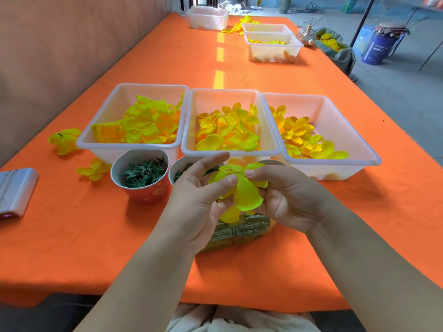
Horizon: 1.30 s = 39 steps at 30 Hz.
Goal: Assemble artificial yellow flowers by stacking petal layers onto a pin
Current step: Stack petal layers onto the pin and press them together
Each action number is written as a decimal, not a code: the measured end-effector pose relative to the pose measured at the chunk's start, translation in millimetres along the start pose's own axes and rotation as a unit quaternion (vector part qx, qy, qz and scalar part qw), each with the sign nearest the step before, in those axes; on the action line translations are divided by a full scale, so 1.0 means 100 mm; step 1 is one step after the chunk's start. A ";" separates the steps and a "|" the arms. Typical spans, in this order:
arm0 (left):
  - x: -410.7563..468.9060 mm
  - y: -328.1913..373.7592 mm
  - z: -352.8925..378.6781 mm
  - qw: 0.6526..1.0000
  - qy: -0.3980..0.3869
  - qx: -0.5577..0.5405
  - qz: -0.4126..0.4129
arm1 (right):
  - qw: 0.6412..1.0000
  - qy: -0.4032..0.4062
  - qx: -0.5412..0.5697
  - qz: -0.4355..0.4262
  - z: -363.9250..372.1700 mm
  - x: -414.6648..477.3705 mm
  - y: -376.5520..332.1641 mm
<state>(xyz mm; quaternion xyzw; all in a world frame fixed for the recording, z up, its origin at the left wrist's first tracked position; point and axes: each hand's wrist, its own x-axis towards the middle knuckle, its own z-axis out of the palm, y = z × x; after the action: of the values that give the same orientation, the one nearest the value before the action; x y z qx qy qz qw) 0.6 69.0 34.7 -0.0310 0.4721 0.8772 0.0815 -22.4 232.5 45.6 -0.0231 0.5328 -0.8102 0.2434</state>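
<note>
1. In hand: the left hand (199, 200) and right hand (287, 197) meet over the near middle of the worktop (72, 236). Each pinches the same yellow petal layer (245, 196), thumb on its near face and fingers curled behind. The left forefinger is lifted straighter than the rest.
2. The pin is not visible. If there is one, the petals or fingers hide it, so I cannot tell whether this layer is already threaded.
3. Judged progress on this flower: early to middle. Only thin, flat petals show between the hands, perhaps one or two layers, not a full bloom.
4. Already done, it seems: two assembled-looking flowers lie on the cloth at about 9 o'clock from the hands, the farther flower (63, 140) with a dark stub showing and the nearer flower (94, 168) beside the cups.
5. Stock left: three tubs stand from 11 to 1 o'clock, the left tub (143, 92), middle tub (223, 99) and right tub (335, 116). Each holds many loose petals, which suggests much work remains.
6. Probably left for this flower: more layers from the tubs, then maybe a green piece from the paper cup (146, 192) at 10 o'clock.
</note>
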 end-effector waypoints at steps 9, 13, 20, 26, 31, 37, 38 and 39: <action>0.02 -0.03 -0.02 0.999 0.032 0.016 -0.027 | 0.998 0.045 -0.044 0.010 0.05 0.03 -0.01; 0.04 -0.04 -0.08 0.995 0.058 0.084 -0.015 | 0.988 0.074 -0.133 0.009 0.07 0.02 0.01; 0.12 0.00 -0.21 0.982 0.095 0.165 -0.003 | 0.939 0.148 -0.311 -0.001 0.06 -0.02 0.01; 0.22 0.04 -0.29 0.965 0.096 0.242 0.003 | 0.951 0.163 -0.264 -0.002 0.04 -0.11 0.03; 0.35 0.12 -0.27 0.956 0.061 0.287 0.029 | 0.954 0.184 -0.236 0.007 0.03 -0.20 0.08; 0.40 0.10 -0.25 0.937 0.019 0.347 0.039 | 0.968 0.174 -0.175 0.040 0.01 -0.30 0.18; 0.40 0.09 -0.25 0.937 0.015 0.348 0.034 | 0.969 0.171 -0.171 0.042 0.02 -0.31 0.20; 0.40 0.09 -0.24 0.936 0.010 0.350 0.033 | 0.970 0.166 -0.170 0.046 0.03 -0.33 0.23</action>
<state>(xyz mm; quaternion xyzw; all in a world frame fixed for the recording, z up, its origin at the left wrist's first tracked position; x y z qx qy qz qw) -41.3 48.6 22.9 0.0064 0.7505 0.6587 0.0535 15.5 236.8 34.3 0.0955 0.6961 -0.6882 0.1808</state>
